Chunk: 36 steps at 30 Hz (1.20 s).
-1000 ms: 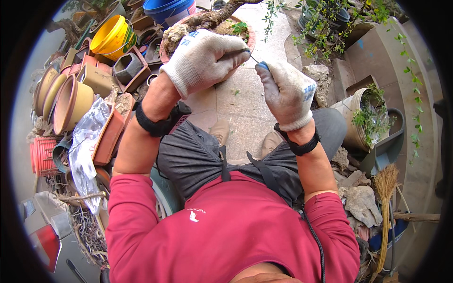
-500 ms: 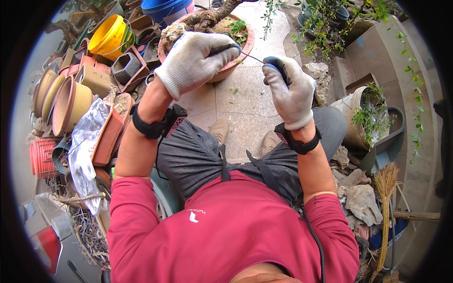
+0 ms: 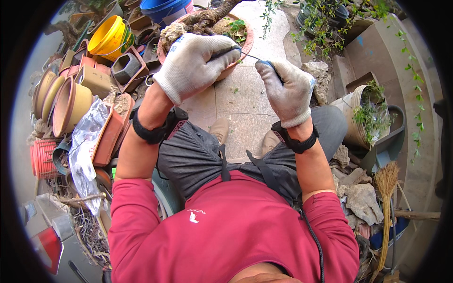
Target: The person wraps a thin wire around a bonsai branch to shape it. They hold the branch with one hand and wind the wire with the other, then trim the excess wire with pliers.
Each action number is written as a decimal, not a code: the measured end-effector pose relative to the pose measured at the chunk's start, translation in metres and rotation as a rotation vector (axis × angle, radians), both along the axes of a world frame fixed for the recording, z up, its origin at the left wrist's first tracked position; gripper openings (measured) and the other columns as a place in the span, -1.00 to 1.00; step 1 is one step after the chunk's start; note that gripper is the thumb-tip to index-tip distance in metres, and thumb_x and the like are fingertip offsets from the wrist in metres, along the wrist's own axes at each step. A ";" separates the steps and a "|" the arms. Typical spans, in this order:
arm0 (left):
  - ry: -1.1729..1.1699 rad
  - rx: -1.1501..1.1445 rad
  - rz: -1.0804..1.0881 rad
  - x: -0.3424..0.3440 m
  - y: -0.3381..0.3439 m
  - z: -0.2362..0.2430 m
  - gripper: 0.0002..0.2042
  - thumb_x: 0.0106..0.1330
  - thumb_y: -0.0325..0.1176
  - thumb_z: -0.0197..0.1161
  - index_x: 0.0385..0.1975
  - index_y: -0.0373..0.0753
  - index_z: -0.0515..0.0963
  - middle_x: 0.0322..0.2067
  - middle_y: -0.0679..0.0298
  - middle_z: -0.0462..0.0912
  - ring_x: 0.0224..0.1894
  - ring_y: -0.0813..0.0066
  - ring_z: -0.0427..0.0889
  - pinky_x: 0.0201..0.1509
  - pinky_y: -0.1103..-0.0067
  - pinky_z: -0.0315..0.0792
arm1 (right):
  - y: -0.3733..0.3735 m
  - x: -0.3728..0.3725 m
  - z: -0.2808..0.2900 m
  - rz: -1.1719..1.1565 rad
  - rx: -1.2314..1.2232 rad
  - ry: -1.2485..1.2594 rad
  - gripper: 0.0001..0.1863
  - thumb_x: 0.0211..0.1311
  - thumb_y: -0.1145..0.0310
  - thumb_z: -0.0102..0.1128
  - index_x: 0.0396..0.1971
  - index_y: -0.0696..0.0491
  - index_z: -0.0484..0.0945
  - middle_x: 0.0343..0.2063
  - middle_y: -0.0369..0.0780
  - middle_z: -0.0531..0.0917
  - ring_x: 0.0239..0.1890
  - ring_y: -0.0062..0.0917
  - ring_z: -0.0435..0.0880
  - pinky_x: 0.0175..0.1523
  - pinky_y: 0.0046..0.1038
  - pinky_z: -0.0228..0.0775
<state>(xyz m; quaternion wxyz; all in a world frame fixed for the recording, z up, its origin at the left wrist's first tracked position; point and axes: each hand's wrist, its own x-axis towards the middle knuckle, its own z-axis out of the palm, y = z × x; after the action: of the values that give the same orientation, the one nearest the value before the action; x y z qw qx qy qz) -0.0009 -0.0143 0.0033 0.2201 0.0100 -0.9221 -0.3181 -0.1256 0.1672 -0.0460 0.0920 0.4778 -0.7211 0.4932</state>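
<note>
Head view: left hand (image 3: 196, 63) clenched on the wire (image 3: 250, 55) at 12 o'clock, over the bonsai pot (image 3: 245, 45). Right hand (image 3: 288, 92) at 1 o'clock, fingers closed round a blue-handled tool (image 3: 270, 63) gripping the wire's other end. Wire taut between both gloves.

Risks: tool jaws slip off the thin wire, so the hand jerks back; overpull could snap the wire or bark the trunk (image 3: 210, 16); pot may tip off its edge.

Bonsai pot (image 3: 236, 56) ahead; stacked pots (image 3: 66, 99) left; broom (image 3: 387, 188) right.
</note>
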 end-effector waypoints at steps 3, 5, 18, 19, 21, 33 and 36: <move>-0.010 -0.017 -0.003 0.001 0.001 0.001 -0.83 0.37 -0.33 0.30 -0.24 -0.31 0.66 -0.50 0.04 0.65 -0.49 0.28 0.64 -0.35 0.46 0.48 | -0.001 0.000 -0.004 0.022 -0.026 -0.065 -0.83 0.26 0.35 0.40 -0.38 0.15 0.70 -0.70 -0.17 0.50 -0.66 -0.60 0.38 -0.50 -0.47 0.28; -0.017 -0.009 0.004 0.002 0.000 0.003 -0.83 0.37 -0.37 0.30 -0.21 -0.35 0.66 -0.48 0.10 0.66 -0.45 0.42 0.62 -0.31 0.51 0.49 | 0.003 -0.003 -0.005 0.059 0.004 -0.098 -0.85 0.28 0.36 0.38 -0.33 0.15 0.71 -0.67 -0.23 0.54 -0.62 -0.69 0.41 -0.49 -0.52 0.29; -0.001 0.043 0.103 0.019 -0.015 0.014 -0.81 0.41 -0.39 0.30 -0.14 -0.40 0.67 -0.36 0.29 0.72 -0.28 0.66 0.63 -0.14 0.65 0.53 | 0.011 -0.004 0.001 0.352 -0.116 -0.539 -0.69 0.39 0.52 0.18 0.09 0.18 0.62 -0.47 -0.29 0.71 -0.43 -0.72 0.66 -0.33 -0.65 0.48; -0.001 0.035 0.096 0.019 -0.014 0.014 -0.81 0.41 -0.39 0.30 -0.13 -0.40 0.67 -0.36 0.29 0.72 -0.28 0.66 0.63 -0.14 0.64 0.53 | 0.010 -0.004 0.002 0.363 -0.120 -0.512 -0.69 0.39 0.53 0.17 0.09 0.19 0.62 -0.47 -0.29 0.70 -0.44 -0.72 0.65 -0.34 -0.65 0.48; 0.009 0.021 0.078 0.019 -0.014 0.014 -0.81 0.40 -0.41 0.31 -0.13 -0.41 0.67 -0.36 0.27 0.73 -0.28 0.64 0.64 -0.13 0.64 0.53 | 0.008 -0.004 0.004 0.373 -0.120 -0.462 -0.69 0.39 0.54 0.16 0.09 0.19 0.62 -0.49 -0.29 0.69 -0.46 -0.72 0.63 -0.35 -0.64 0.47; -0.067 0.077 -0.077 0.022 -0.026 0.012 -0.82 0.41 -0.42 0.30 -0.11 -0.40 0.65 -0.40 0.29 0.68 -0.35 0.65 0.57 -0.19 0.65 0.50 | 0.019 -0.014 0.006 0.397 0.037 -0.579 -0.77 0.36 0.49 0.18 -0.08 0.22 0.70 -0.59 -0.45 0.49 -0.56 -0.85 0.34 -0.48 -0.68 0.13; -0.119 0.107 -0.068 0.025 -0.027 0.012 -0.81 0.43 -0.42 0.27 -0.09 -0.38 0.64 -0.43 0.32 0.64 -0.38 0.67 0.53 -0.24 0.65 0.48 | 0.020 -0.024 0.005 0.377 0.102 -0.525 -0.78 0.36 0.49 0.18 -0.08 0.20 0.71 -0.58 -0.42 0.53 -0.54 -0.81 0.41 -0.45 -0.66 0.23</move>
<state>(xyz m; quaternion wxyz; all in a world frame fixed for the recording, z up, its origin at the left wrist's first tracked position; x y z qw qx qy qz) 0.0240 -0.0416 0.0157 0.1533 0.0094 -0.9150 -0.3730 -0.1496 0.1876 -0.0413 -0.2141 0.4635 -0.6427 0.5712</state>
